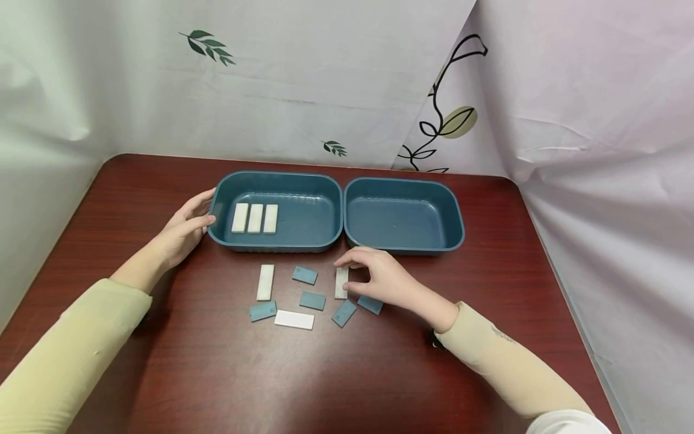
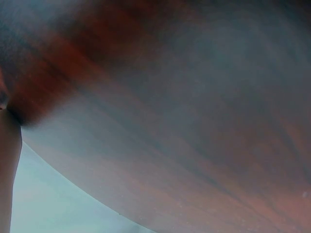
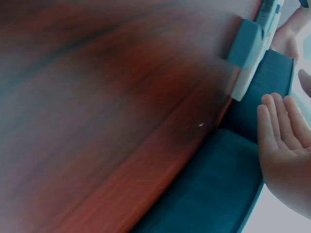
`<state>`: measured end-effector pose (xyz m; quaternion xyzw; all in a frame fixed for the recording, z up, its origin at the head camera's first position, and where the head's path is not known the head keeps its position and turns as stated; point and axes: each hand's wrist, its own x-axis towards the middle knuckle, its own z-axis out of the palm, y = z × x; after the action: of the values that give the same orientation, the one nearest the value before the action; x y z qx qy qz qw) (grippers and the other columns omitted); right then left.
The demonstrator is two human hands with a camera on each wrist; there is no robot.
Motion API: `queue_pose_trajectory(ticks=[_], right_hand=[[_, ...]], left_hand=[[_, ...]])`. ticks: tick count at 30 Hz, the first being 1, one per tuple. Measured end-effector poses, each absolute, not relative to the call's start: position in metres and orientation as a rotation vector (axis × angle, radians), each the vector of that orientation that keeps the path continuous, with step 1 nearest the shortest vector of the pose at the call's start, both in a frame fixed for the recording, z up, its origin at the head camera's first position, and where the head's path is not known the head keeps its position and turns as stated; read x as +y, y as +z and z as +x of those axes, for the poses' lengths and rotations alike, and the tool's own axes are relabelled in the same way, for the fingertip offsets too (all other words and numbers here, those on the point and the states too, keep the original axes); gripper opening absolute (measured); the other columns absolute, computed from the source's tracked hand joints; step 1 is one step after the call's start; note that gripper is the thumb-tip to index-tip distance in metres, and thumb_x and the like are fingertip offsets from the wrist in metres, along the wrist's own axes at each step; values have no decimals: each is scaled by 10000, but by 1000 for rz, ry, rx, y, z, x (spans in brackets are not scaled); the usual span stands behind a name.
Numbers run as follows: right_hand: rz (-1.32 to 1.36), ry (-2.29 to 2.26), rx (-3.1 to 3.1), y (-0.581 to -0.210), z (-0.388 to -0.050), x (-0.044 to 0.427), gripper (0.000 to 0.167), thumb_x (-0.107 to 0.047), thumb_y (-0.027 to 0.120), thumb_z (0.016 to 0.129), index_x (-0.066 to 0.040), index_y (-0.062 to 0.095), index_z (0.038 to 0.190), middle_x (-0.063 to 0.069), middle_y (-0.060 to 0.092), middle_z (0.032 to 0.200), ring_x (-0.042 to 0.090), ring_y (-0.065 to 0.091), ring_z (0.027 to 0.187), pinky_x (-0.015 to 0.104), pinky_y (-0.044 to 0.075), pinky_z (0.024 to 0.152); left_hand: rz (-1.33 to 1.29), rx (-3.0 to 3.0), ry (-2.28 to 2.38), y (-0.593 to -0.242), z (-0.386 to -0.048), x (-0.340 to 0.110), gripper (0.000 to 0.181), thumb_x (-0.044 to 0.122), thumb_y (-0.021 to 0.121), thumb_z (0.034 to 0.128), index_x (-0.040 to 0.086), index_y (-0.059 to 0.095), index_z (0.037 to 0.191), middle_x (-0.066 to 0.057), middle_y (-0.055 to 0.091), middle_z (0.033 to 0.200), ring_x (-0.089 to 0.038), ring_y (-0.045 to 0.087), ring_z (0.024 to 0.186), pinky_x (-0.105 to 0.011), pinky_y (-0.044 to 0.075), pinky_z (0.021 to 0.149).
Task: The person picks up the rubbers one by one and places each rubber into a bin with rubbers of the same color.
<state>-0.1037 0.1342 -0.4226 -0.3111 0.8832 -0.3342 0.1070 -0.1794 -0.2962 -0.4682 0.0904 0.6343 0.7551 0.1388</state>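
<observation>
A white rectangular tile (image 1: 341, 283) lies on the table under the thumb and fingers of my right hand (image 1: 382, 278). The thumb stands apart from the fingers, and the right wrist view shows the fingers (image 3: 277, 119) fairly straight, with no tile between them. My left hand (image 1: 181, 232) rests against the left end of the left blue bin (image 1: 276, 246), thumb at the rim. Inside that bin, three white tiles (image 1: 255, 218) lie side by side. Several blue tiles (image 1: 312, 301) and two more white tiles, one upright in view (image 1: 265, 283) and one crosswise (image 1: 294, 319), are on the table.
A second blue bin (image 1: 403, 246) stands directly right of the first, with no tiles visible in it. Both are near the back of the dark red table (image 1: 244, 374). A pale curtain (image 1: 271, 90) hangs behind. The left wrist view shows mainly blurred tabletop.
</observation>
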Motion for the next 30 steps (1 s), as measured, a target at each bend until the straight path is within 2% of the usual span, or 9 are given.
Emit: queue_pose_trajectory(ticks=[10, 30], right_hand=[[-1060, -842, 2609, -432, -106, 142, 464, -164, 856, 917, -97, 694, 1346, 28, 704, 1351, 192, 664, 1259, 384, 559, 1053], [-1026, -733, 2608, -439, -113, 138, 566, -189, 846, 923, -96, 637, 1441, 62, 660, 1437, 238, 615, 1364, 433, 509, 1137]], left_hand=[[258, 1833, 2177, -468, -181, -296, 590, -7, 466, 1086, 180, 358, 1635, 127, 454, 1520, 7, 472, 1349, -144, 384, 1043], [260, 1827, 2188, -469, -180, -297, 571, -17, 461, 1086, 182, 373, 1615, 123, 454, 1511, 5, 474, 1346, -141, 389, 1044]])
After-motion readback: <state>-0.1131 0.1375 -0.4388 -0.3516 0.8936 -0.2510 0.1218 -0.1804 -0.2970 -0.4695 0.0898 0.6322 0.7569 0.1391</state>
